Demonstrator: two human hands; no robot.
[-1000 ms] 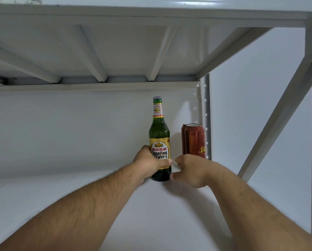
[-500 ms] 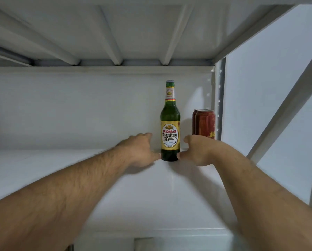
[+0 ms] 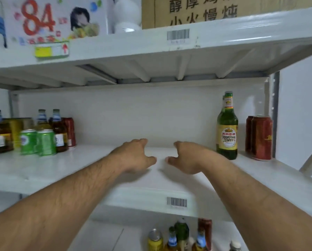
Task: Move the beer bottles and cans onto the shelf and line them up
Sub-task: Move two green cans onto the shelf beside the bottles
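A green beer bottle with a yellow label stands upright at the right end of the white shelf, with a second one just behind it. Two red cans stand to its right, by the shelf post. My left hand and my right hand hover empty over the middle of the shelf, fingers loosely curled, thumbs pointing at each other. My right hand is clear of the bottle, to its left.
Several bottles and cans, green cans among them, crowd the shelf's left end. More bottles and cans stand on the level below. The upper shelf carries a cardboard box and a printed carton.
Both hands have let go of the green bottle and drawn back to the left. The camera has pulled back, bringing the left group, the lower level and the upper shelf into view.
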